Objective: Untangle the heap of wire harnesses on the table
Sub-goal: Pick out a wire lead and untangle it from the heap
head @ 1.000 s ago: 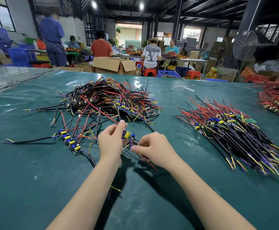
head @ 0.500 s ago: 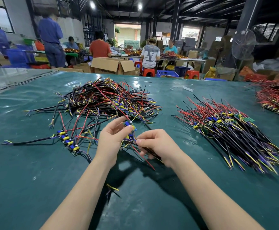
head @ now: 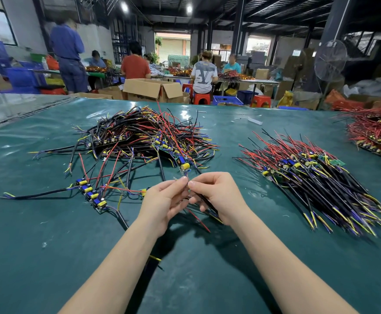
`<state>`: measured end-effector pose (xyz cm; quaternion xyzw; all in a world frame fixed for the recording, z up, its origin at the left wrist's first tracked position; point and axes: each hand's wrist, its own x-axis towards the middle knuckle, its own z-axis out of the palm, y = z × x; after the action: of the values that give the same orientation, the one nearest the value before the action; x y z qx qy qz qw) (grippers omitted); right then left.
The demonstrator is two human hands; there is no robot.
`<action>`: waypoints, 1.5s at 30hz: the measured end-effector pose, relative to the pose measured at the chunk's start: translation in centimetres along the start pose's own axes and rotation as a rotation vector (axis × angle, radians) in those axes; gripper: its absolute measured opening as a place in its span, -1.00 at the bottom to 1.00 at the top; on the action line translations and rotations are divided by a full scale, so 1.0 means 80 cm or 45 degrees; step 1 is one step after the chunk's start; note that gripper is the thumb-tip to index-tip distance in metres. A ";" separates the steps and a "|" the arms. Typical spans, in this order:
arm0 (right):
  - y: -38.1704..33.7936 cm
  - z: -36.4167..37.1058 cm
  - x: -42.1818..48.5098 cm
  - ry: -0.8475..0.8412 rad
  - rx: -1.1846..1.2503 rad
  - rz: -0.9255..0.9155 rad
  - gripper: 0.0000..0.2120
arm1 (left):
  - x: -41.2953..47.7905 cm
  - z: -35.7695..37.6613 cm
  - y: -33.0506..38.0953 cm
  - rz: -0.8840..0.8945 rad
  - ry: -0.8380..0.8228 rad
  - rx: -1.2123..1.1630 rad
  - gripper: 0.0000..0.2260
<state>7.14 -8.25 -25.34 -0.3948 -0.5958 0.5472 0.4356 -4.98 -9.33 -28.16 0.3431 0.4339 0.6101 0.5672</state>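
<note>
1. Pinching one harness (head: 184,165) between them, our left hand (head: 162,201) and right hand (head: 218,196) meet fingertip to fingertip above the table (head: 49,257). Each thumb and forefinger is closed on it.
2. The harness's small board, with its yellow capacitor, stands at twelve o'clock from our fingertips. Its black and red wires trail toward five o'clock, with the right hand's lower fingers curled round them.
3. The tangled heap (head: 144,134) lies on the table at eleven o'clock from our hands. We cannot tell whether it touches the held board.
4. A strip of boards (head: 92,195) lies at nine o'clock, with wires running up into the heap.
5. A combed-out pile (head: 316,180) lies at three o'clock, well apart from the heap — its wires point roughly one way.
6. A red-wired pile (head: 375,132) sits at two o'clock, by the table's edge.
7. Beyond the table at twelve o'clock stands an open cardboard box (head: 148,88).
</note>
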 end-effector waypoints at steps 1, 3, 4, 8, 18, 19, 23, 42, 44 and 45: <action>0.000 0.000 0.000 0.011 -0.002 -0.003 -0.78 | -0.001 0.002 0.000 0.021 0.026 0.004 -0.89; 0.001 0.000 0.001 0.033 -0.022 0.006 -0.78 | -0.004 0.006 0.003 0.093 0.050 0.059 -0.84; 0.001 0.001 0.001 0.037 -0.039 0.024 -0.79 | -0.005 0.007 0.005 0.144 0.051 0.118 -0.81; 0.002 0.002 0.000 -0.009 -0.081 0.196 -0.80 | -0.006 0.007 0.008 0.280 0.063 0.385 -0.72; 0.003 0.000 -0.003 -0.110 -0.083 0.290 -0.69 | -0.002 -0.003 0.006 0.438 -0.053 0.951 -0.78; 0.003 0.001 -0.003 -0.119 -0.123 0.278 -0.66 | -0.001 -0.005 0.006 0.415 -0.082 1.000 -0.74; -0.001 -0.005 -0.003 -0.166 -0.156 0.276 -0.75 | -0.004 0.000 0.008 0.348 -0.095 0.798 -0.72; 0.003 -0.011 0.013 0.191 0.218 -0.080 -0.69 | -0.016 0.010 0.021 -0.035 -0.345 0.443 -0.72; 0.004 -0.012 0.012 0.161 0.286 0.002 -0.69 | -0.018 0.011 0.021 0.056 -0.383 0.681 -0.70; 0.005 -0.012 0.012 0.161 0.300 0.032 -0.69 | -0.018 0.012 0.022 0.096 -0.374 0.786 -0.69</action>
<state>7.78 -7.01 -25.65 -0.3820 -0.4936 0.5930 0.5087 -4.60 -10.61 -26.08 0.5985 0.4987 0.4147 0.4702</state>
